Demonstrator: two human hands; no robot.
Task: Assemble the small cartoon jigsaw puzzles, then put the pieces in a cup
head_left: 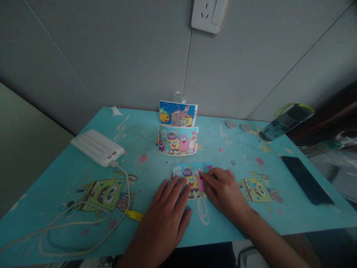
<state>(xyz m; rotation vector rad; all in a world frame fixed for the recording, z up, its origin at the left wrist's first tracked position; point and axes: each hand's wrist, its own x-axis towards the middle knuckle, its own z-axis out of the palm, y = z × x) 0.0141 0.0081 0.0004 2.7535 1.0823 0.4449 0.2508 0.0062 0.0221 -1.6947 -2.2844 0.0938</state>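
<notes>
Both hands are lying flat on the turquoise cartoon-printed table [55, 178]: the left hand [164, 216] is resting palm down, fingers straight and slightly spread, tips touching the lower left edge of a small flat jigsaw puzzle [189, 178]; the right hand [223, 191] is pressing its loosely bent, close-set fingers onto the puzzle's right side, pinching nothing. Behind it, a glossy picture card [178, 139] is standing upright. A white power bank [97, 147], cable trailing, is sitting far left

Frame centre: puzzle [189, 178] on table [55, 186] under both hands, 2 cards [178, 128] propped behind it, power bank [97, 147] at left, phone [306, 179] at right.
</notes>
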